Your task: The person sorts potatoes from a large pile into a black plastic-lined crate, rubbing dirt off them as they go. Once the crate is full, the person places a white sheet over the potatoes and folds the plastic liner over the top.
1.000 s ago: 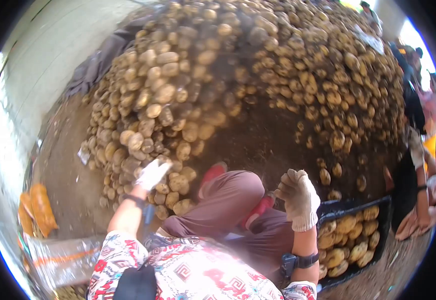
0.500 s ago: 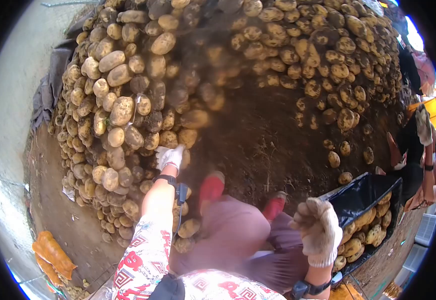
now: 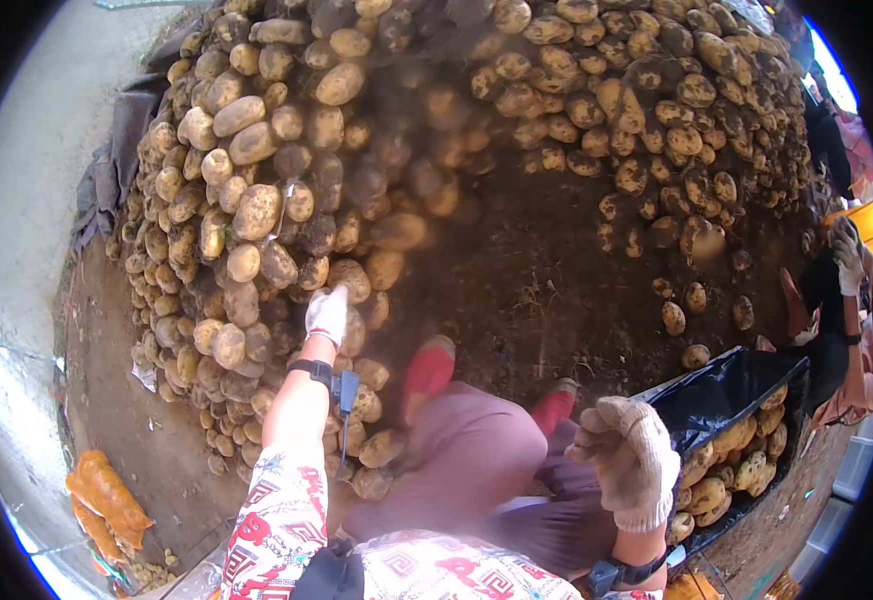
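Note:
My left hand (image 3: 328,313), in a white glove, reaches into the left side of a large potato heap (image 3: 227,200). Its fingertips lie against the lower edge of a potato (image 3: 351,281); the fingers are only partly visible, look stretched out, and hold nothing that I can see. My right hand (image 3: 637,462), in a soiled knitted glove, hangs above my knee with its fingers curled in. No potato shows in it, though the palm is turned away. Beside it stands a crate lined with black plastic (image 3: 702,415), partly filled with potatoes (image 3: 722,478).
More potatoes (image 3: 647,110) are heaped at the back right, and several lie loose on the bare soil (image 3: 497,290). An orange mesh sack (image 3: 107,500) lies at lower left. Another person's gloved hand (image 3: 847,258) shows at the right edge, near a yellow container (image 3: 867,218).
My left hand has shifted slightly left across the potatoes, uncovering one that was behind it. My right hand stays almost still, its fingers curled as before. The view has moved a little.

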A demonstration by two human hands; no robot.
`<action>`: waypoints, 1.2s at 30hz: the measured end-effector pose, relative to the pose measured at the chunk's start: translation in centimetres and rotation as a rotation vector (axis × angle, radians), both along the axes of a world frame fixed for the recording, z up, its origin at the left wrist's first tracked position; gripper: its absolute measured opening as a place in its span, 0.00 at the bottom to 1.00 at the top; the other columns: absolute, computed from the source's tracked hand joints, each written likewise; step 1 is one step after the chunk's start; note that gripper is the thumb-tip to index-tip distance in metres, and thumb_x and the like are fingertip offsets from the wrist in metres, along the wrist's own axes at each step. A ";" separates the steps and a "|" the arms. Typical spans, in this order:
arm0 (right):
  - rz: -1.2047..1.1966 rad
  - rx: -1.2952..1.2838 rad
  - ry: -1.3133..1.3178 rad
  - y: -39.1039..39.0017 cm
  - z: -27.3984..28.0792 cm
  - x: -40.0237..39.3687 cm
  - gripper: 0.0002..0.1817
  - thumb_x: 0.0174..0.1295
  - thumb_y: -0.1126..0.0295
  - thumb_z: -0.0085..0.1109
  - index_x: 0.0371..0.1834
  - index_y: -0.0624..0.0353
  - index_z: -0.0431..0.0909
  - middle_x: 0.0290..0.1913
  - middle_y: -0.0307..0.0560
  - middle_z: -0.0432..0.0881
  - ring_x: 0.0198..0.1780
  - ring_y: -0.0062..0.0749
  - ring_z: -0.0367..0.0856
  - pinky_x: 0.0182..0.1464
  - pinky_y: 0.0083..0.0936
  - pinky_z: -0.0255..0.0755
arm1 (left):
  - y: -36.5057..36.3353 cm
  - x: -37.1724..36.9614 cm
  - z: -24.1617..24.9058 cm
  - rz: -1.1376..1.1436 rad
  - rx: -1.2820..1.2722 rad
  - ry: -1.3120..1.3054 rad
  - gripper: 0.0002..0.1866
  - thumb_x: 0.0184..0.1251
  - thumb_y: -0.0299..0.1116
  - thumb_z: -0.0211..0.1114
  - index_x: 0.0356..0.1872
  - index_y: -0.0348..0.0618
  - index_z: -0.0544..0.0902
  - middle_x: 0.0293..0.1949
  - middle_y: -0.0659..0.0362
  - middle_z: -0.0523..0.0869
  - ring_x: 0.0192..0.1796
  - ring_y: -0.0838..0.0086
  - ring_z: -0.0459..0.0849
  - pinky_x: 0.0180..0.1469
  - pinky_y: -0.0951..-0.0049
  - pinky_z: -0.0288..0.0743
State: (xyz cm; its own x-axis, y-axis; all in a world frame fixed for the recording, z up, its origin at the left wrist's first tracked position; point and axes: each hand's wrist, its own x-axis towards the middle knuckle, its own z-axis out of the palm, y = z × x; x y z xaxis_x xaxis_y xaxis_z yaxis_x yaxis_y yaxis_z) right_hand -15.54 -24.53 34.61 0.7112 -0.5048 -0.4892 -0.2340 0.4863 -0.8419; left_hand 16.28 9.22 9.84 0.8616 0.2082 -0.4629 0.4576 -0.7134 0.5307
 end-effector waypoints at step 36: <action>-0.051 -0.791 -0.021 -9.7 4.4 -7.7 0.42 0.48 0.65 0.82 0.70 0.61 0.75 0.68 0.56 0.77 0.68 0.40 0.78 0.70 0.34 0.74 | -34.4 -21.3 26.6 -0.521 -1.132 1.054 0.32 0.79 0.65 0.56 0.62 0.47 0.83 0.53 0.57 0.89 0.43 0.67 0.91 0.35 0.63 0.88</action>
